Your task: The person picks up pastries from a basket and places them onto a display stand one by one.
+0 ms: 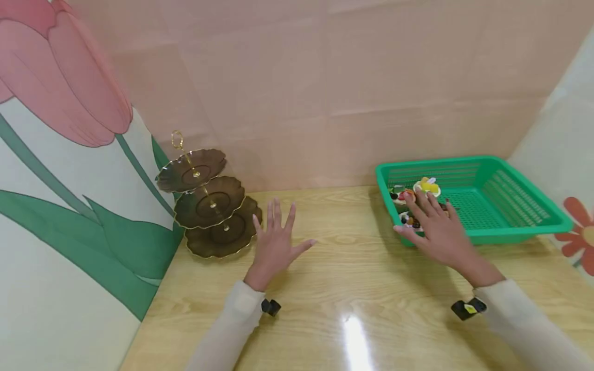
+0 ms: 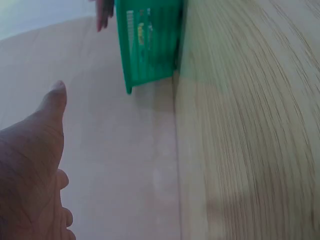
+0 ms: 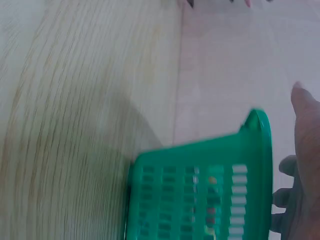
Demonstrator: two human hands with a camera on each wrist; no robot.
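Observation:
My left hand point(image 1: 274, 245) is held over the table with fingers straight and spread, holding nothing. Just to its left stands a three-tier brown cake stand point(image 1: 209, 203) with gold scalloped edges and a gold ring on top. My right hand point(image 1: 436, 232), fingers spread, is over the near left corner of a green plastic basket point(image 1: 515, 234). Inside that corner sit small tarts, one topped with yellow fruit point(image 1: 429, 185), others with red and dark toppings point(image 1: 410, 220); the hand partly covers them. In the right wrist view, the basket's slotted wall point(image 3: 200, 195) hides most of the tarts.
The wooden table point(image 1: 343, 257) spans between stand and basket, with a pinkish cloth backdrop point(image 1: 325, 103) behind it. A side panel with a painted tulip point(image 1: 74, 77) rises at the left, and one with a red flower point(image 1: 580, 232) at the right.

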